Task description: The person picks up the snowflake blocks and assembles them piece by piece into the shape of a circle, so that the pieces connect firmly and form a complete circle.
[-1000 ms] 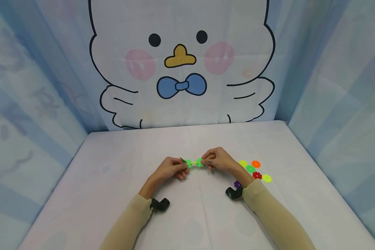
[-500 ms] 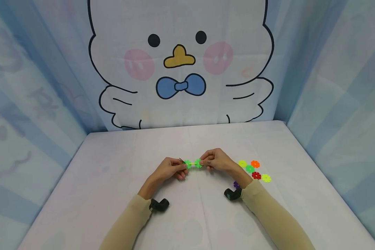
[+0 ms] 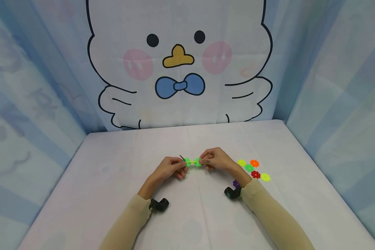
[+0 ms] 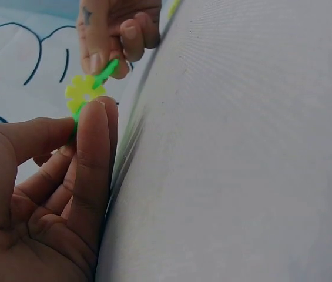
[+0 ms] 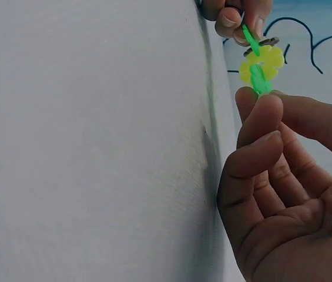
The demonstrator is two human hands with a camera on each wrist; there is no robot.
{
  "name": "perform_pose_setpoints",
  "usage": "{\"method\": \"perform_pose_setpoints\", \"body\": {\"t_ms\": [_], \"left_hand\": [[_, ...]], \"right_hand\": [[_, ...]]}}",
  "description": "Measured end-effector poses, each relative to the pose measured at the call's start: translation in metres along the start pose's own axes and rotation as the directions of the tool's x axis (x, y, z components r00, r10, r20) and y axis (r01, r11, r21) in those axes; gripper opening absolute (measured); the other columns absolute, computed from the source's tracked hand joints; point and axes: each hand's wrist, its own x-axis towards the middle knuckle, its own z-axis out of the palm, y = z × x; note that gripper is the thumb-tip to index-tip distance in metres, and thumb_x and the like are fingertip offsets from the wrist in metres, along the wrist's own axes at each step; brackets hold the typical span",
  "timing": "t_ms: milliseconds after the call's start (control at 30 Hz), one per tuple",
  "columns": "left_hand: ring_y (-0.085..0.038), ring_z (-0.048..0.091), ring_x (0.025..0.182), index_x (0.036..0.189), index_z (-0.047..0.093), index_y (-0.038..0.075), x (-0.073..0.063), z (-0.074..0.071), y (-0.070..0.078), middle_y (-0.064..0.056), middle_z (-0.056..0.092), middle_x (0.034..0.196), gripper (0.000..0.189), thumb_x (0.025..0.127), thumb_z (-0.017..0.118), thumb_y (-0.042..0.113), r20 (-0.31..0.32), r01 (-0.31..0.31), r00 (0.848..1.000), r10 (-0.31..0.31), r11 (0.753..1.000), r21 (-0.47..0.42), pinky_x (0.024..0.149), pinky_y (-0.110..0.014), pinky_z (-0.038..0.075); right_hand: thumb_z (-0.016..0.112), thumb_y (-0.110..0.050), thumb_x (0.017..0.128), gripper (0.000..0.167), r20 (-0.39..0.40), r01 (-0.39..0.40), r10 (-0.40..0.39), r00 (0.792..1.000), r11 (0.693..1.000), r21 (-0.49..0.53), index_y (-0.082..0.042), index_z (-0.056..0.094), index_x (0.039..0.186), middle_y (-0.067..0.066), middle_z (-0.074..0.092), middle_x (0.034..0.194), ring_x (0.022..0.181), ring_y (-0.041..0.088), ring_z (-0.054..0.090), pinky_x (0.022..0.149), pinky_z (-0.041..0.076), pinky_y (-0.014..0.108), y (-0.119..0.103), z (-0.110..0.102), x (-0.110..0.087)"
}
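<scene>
A small chain of interlocking snowflake discs is held up between both hands. Its middle is a yellow disc [image 5: 270, 59], with one green disc slotted onto each side. The left hand [image 3: 172, 167] pinches the left green disc [image 3: 188, 162] between thumb and fingers. Beside that disc a dark brown piece [image 5: 268, 43] sticks out; its full shape is hidden. At the other end, the right hand [image 3: 218, 159] pinches the right green disc [image 5: 260, 79] by its edge. Fingertips cover part of both green discs.
Several loose discs lie to the right of the right hand: yellow [image 3: 242, 163], orange [image 3: 254, 163], green [image 3: 249, 168], red [image 3: 255, 174] and another yellow. A purple disc [image 3: 235, 183] is partly covered by the right wrist camera [image 3: 232, 193]. Curtains flank the white-covered table [image 3: 162, 229].
Both hands keep their pinch on the disc chain. The two green discs sit slightly closer together in view, and the brown piece points up a little more.
</scene>
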Motion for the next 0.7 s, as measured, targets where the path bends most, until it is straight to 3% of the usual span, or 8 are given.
{"method": "perform_pose_setpoints", "body": {"t_ms": [200, 467, 700], "left_hand": [[-0.008, 0.071, 0.067, 0.119, 0.069, -0.009, 0.0007, -0.0008, 0.0002, -0.001, 0.075, 0.089, 0.031, 0.107, 0.064, 0.020, -0.021, 0.014, 1.000, -0.014, 1.000, -0.013, 0.061, -0.023, 0.062], [-0.009, 0.071, 0.067, 0.119, 0.071, -0.006, 0.0016, -0.0005, -0.0005, -0.001, 0.077, 0.091, 0.031, 0.106, 0.066, 0.022, -0.024, 0.025, 0.999, -0.026, 0.999, -0.025, 0.062, -0.025, 0.062], [-0.009, 0.074, 0.071, 0.118, 0.071, -0.008, -0.0017, 0.0037, 0.0016, -0.008, 0.081, 0.100, 0.030, 0.104, 0.069, 0.019, 0.015, 0.035, 0.999, -0.034, 0.998, -0.047, 0.068, -0.026, 0.064]], "right_hand": [[0.073, -0.015, 0.100, 0.017, 0.036, 0.022, -0.021, 0.999, 0.999, -0.030, -0.001, 0.078, 0.108, 0.005, 0.072, 0.079, 0.060, 0.014, 0.057, 0.057, 0.049, 0.026, -0.0026, -0.0022, -0.0024], [0.076, -0.019, 0.099, 0.020, 0.051, 0.017, -0.014, 0.999, 0.999, -0.046, -0.002, 0.080, 0.109, 0.006, 0.078, 0.086, 0.060, 0.012, 0.055, 0.056, 0.045, 0.025, -0.0033, -0.0044, -0.0026], [0.077, -0.021, 0.098, 0.021, 0.034, -0.009, 0.011, 0.999, 0.998, -0.058, -0.004, 0.080, 0.110, 0.003, 0.081, 0.089, 0.054, 0.010, 0.047, 0.053, 0.038, 0.023, -0.0041, -0.0035, -0.0012]]}}
